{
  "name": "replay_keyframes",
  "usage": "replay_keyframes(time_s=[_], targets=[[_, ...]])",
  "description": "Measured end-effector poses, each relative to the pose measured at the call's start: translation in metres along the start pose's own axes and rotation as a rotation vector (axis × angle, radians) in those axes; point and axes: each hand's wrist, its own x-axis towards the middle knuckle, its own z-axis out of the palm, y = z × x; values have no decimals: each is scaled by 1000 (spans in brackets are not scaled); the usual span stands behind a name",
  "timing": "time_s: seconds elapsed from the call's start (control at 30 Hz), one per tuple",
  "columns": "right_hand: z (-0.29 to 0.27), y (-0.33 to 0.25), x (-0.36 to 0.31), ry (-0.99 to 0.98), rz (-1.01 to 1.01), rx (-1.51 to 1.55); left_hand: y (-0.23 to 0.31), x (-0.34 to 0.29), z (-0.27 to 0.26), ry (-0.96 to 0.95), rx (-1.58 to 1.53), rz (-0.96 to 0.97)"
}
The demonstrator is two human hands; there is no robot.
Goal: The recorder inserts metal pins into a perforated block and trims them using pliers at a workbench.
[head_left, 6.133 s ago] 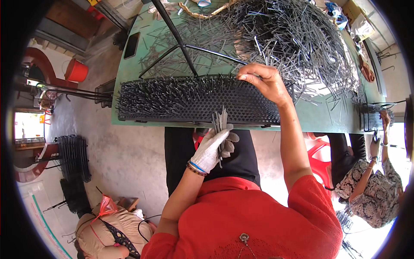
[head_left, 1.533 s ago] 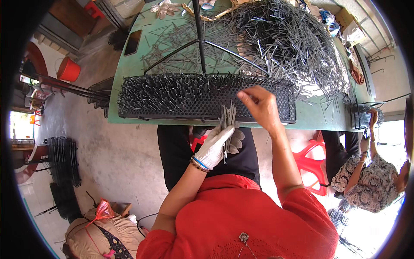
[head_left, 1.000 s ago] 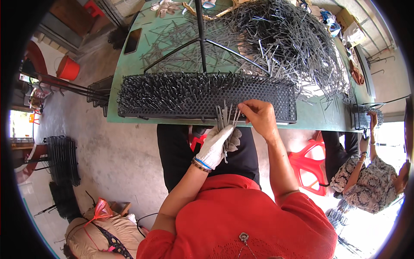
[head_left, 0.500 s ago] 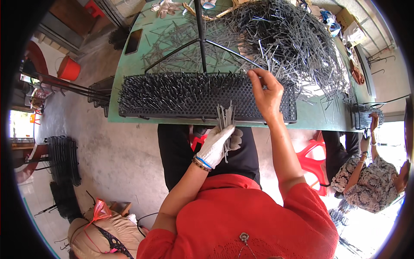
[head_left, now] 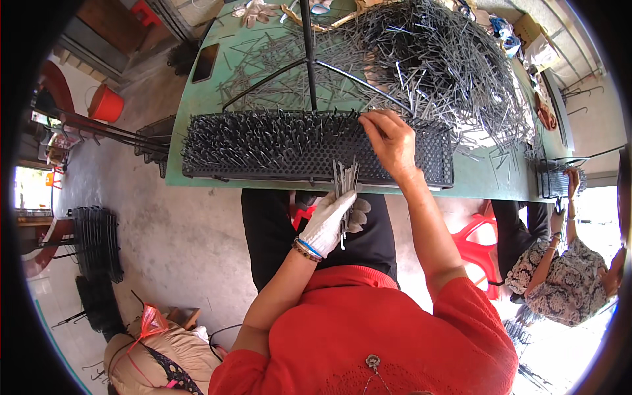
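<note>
My left hand (head_left: 326,225), in a white glove, grips a bundle of thin grey metal rods (head_left: 343,176) at the front edge of a long black perforated rack (head_left: 431,161). Slim metal rods (head_left: 243,141) stand densely in the rack's left and middle holes, leaning at various angles. Bare holes show toward the right. Over the rack's middle right, my bare right hand (head_left: 394,143) has thumb and fingers pinched together near the rear edge. Whatever is between those fingertips is too small to make out. A black metal frame (head_left: 309,72) rises behind the rack.
A large heap of loose rods (head_left: 447,59) covers the right rear of the green table (head_left: 191,105). A phone (head_left: 205,64) and gloves (head_left: 255,12) lie on it. Another person (head_left: 571,283) works at the right; someone else (head_left: 161,355) is at lower left. A red stool (head_left: 475,245) stands nearby.
My right hand has moved left along the rack, its thumb and fingers now closer together. My left hand stays nearly in place with the rods.
</note>
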Motion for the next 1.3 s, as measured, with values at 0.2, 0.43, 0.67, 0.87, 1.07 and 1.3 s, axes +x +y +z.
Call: replay_keyframes(time_s=[0.2, 0.43, 0.67, 0.87, 1.07, 1.3], targets=[[-2, -5, -2, -50, -73, -180, 1, -2, -2, -8, 38, 12], [-28, -29, -7, -185, 266, 50, 1, 0, -5, -42, 18, 55], [-30, -29, -37, -449, 636, 349, 5, -4, 4, -48, -28, 113], [-37, -28, -15, -155, 727, 448, -2, 2, -2, -13, -57, 61], [-22, -11, 3, 120, 303, 77, 0, 1, 4, -3, -15, -5], [-16, -3, 6, 127, 212, 11, 0, 1, -3, -71, -39, 4]])
